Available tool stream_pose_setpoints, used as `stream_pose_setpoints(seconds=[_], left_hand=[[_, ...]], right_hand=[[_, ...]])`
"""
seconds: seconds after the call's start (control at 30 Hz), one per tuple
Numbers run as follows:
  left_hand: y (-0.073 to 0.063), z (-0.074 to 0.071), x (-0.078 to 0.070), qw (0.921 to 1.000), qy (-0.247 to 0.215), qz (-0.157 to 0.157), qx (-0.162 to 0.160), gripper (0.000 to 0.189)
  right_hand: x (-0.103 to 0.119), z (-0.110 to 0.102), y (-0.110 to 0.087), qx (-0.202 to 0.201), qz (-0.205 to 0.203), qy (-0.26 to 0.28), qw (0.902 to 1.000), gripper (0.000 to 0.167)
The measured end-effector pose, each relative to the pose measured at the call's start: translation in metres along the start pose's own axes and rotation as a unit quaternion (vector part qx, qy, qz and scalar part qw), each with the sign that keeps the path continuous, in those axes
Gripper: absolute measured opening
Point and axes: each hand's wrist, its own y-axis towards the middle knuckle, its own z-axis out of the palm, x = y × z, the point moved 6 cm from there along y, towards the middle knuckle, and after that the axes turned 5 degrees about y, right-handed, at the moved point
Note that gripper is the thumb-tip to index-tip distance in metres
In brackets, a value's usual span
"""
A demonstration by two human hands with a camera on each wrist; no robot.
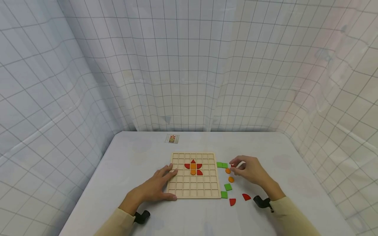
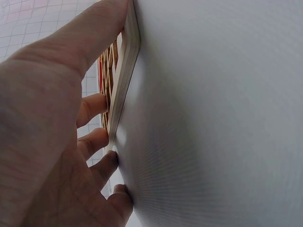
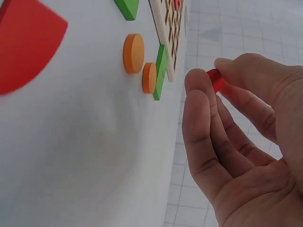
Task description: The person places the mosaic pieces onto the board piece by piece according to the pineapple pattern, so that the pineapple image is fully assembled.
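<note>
Right hand (image 1: 250, 168) has a red piece (image 3: 216, 81) pinched, right of the board (image 1: 184, 186); left hand (image 1: 156, 185), fingers apart, touches its left side.

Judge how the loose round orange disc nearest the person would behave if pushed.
The round orange disc would probably slide rather than roll, since it lies flat on the white tabletop. It looks stiff: its thick edge shows no bend. Being small beside the person's right hand, it is likely light.
</note>
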Motion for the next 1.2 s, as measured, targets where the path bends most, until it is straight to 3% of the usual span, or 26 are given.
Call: stream_pose_setpoints(seconds=[0.6, 1.2], left_hand=[[-0.001, 0.0, 0.0, 1.0, -0.006, -0.003, -0.001, 0.115], [0.0, 0.001, -0.001, 1.0, -0.003, 0.002, -0.002, 0.114]], right_hand=[[0.048, 0.048, 0.033, 0.072, -0.06, 0.039, 0.9949, 0.022], [0.084, 0.099, 0.06, 0.097, -0.117, 0.043, 0.9875, 0.022]])
